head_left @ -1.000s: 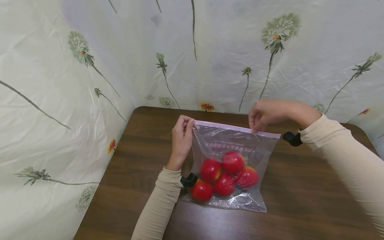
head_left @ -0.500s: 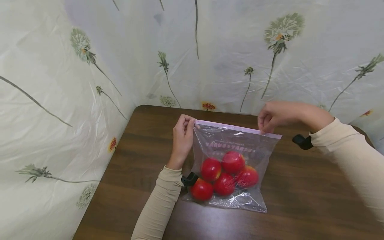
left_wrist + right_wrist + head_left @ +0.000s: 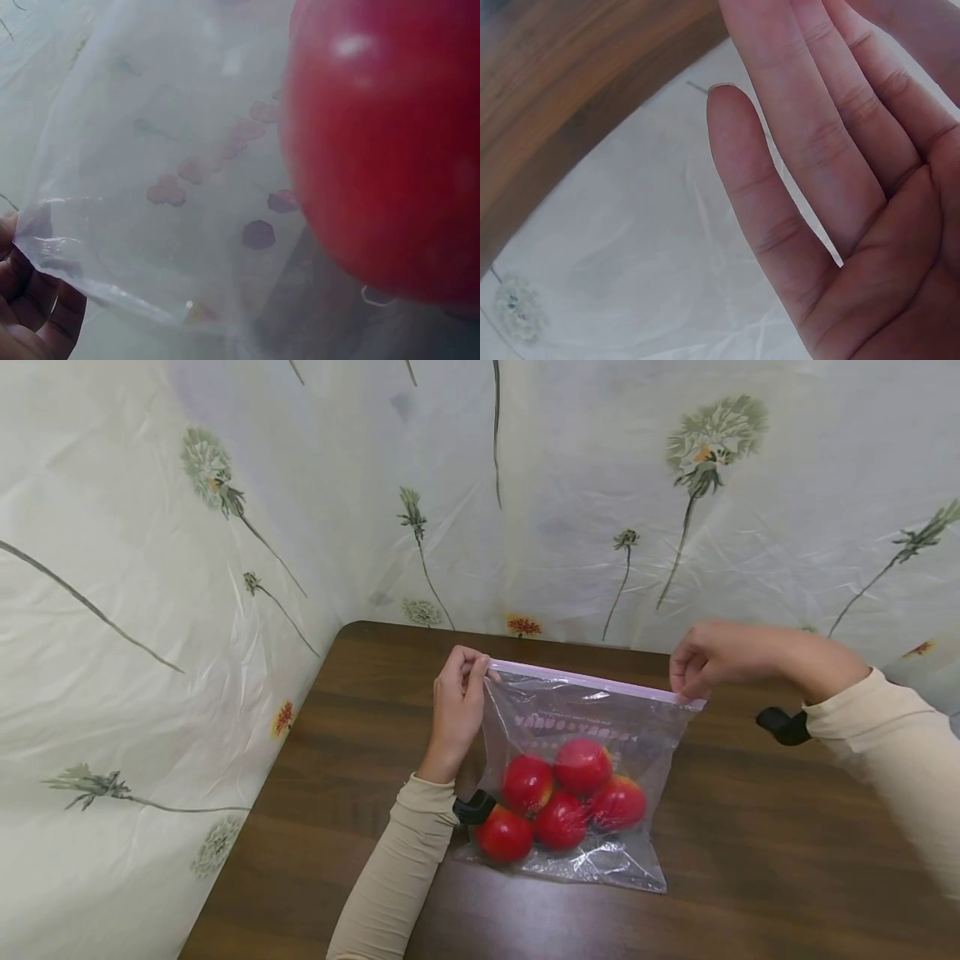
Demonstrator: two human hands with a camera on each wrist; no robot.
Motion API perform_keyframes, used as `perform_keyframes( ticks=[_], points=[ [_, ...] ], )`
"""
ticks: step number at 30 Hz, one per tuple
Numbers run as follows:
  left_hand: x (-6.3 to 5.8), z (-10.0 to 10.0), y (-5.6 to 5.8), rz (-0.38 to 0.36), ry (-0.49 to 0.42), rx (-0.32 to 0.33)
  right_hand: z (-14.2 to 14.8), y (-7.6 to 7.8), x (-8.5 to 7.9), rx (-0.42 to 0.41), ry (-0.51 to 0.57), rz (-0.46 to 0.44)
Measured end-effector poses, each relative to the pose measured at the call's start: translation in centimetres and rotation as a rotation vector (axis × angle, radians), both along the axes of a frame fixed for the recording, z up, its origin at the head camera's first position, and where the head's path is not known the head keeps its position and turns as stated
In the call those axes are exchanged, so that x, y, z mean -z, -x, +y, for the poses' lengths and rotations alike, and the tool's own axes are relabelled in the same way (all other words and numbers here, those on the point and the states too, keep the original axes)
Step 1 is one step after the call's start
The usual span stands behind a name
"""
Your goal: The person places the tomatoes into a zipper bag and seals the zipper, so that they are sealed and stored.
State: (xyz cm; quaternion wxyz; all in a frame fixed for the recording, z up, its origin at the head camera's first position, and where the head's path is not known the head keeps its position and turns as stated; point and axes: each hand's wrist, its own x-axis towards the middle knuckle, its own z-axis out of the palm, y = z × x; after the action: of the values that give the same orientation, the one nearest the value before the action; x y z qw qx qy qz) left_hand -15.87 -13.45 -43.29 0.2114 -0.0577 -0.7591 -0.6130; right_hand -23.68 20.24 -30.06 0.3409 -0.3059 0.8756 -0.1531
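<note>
A clear zip bag (image 3: 652,752) with a pink closure strip (image 3: 585,680) along its top holds several red apples (image 3: 562,821), grouped toward its bottom. My left hand (image 3: 457,702) pinches the strip's left end between thumb and fingers. At the strip's right end, my right hand (image 3: 712,662) pinches the edge close to the corner. In the left wrist view, one apple (image 3: 382,150) looms large behind the film, and the left fingers (image 3: 64,319) hold the bag's corner. The right wrist view shows the palm and fingers (image 3: 817,142); the bag is out of that view.
A dark brown wooden table (image 3: 315,827) lies under the bag. Pale sheets with dandelion prints (image 3: 555,510) hang behind the table and along its left side. Black wrist cameras (image 3: 783,725) sit on both cuffs.
My right hand has slid rightward along the pink strip, from partway along it to near its right corner. My left hand and the apples stay almost where they were.
</note>
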Motion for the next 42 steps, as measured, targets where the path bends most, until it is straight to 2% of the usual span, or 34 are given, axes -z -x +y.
perform_keyframes(
  ticks=[6,13,19,26,33,39,42],
  points=[
    [-0.1,0.0,0.0,0.008,-0.004,-0.003,0.7,-0.2,0.0,0.043,0.007,-0.047],
    [0.0,0.0,0.1,0.003,-0.017,0.006,1.1,-0.3,0.3,0.04,0.036,-0.047],
    [0.4,-0.4,0.4,-0.045,0.002,-0.003,1.4,-0.2,1.2,0.025,0.101,-0.03],
    [1.5,-0.8,0.9,-0.122,0.041,-0.01,1.6,-0.2,3.1,0.048,0.158,-0.023],
    [3.2,-1.1,1.7,-0.218,0.11,-0.026,1.8,-0.2,5.3,0.094,0.153,-0.005],
    [4.6,-1.3,2.0,-0.315,0.073,0.029,2.2,-0.2,7.9,0.179,0.173,-0.031],
    [5.1,-1.3,2.1,-0.35,0.044,0.06,2.4,-0.1,9.2,0.206,0.167,-0.012]
  ],
)
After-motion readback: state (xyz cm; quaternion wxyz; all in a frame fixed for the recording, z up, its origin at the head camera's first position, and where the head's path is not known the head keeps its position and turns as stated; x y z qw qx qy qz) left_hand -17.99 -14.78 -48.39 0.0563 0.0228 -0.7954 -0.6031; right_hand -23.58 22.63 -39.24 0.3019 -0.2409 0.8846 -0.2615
